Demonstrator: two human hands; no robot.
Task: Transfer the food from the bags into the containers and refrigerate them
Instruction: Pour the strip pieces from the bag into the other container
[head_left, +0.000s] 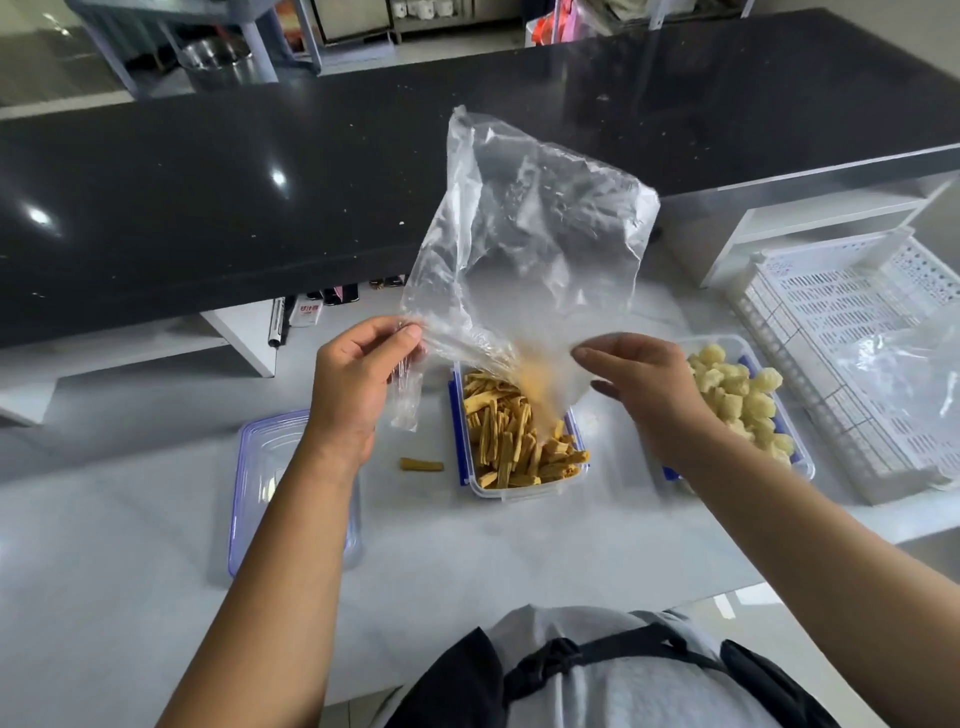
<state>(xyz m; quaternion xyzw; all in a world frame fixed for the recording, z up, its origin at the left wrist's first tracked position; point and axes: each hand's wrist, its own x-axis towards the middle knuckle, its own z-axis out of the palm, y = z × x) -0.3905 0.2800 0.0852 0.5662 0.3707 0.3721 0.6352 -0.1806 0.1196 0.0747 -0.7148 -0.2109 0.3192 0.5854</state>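
While left hand (358, 374), right hand (644, 379) pinch upturned bag (530, 234), mouth over container (458, 436)

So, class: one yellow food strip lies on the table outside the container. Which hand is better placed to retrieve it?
Left. The stray yellow food strip lies left of the clear blue-clipped plastic container, beside the left hand; the right hand is across the container. Both hold the clear plastic bag.

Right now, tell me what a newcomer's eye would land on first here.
The clear plastic bag is held upturned at centre, its mouth pinched by the left hand and right hand, above a container of yellow strips. One stray strip lies on the table left of it; a second container of pale puffs sits at the right.
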